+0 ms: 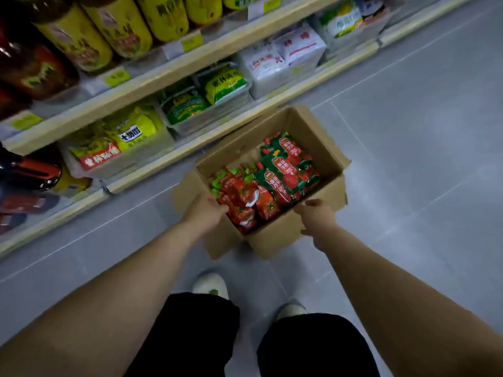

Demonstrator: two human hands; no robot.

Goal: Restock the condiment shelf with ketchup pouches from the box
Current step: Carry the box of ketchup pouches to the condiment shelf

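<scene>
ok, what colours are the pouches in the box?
Red pouches at the box front, green-and-red pouches behind; head view.

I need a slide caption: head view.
Left hand and right hand grip open brown cardboard box of red and green ketchup pouches.

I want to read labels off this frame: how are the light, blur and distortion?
Head view: dim, flat light; the wide lens bows the shelf edges; the bottles at the left edge are smeared; the pouches in the box are sharpest, with small glare spots, yet their print is soft.
</scene>
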